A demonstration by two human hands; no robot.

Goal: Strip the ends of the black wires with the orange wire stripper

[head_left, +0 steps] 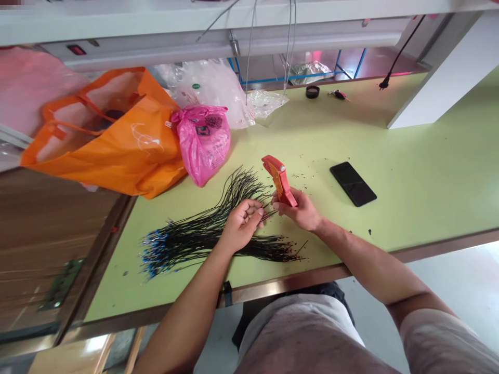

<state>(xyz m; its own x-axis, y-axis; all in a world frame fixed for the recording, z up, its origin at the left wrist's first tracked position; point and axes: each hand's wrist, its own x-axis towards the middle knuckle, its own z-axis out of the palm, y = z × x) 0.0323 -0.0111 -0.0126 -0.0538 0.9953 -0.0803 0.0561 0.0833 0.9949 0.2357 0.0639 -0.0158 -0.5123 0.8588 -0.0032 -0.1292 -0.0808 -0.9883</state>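
My left hand (245, 223) is closed, pinching a few thin black wires between thumb and forefinger above the table. Facing it, my right hand (298, 209) grips a red and orange wire stripper (278, 179), whose head points up and away from me. Wire ends cross the small gap between the hands; whether the tool touches them I cannot tell. Under and beside my left hand lies a large spread of black wires (195, 228) with blue ends at the left. Another bundle (273, 248) has its reddish-brown ends nearer the table's front edge.
An orange bag (128, 140), a pink plastic bag (205, 143) and clear plastic bags (214, 85) crowd the back left. A black phone (353, 183) lies to the right on the green table (424, 182). Behind are a black ring (312, 92), keys (340, 95) and a hanging plug (384, 83).
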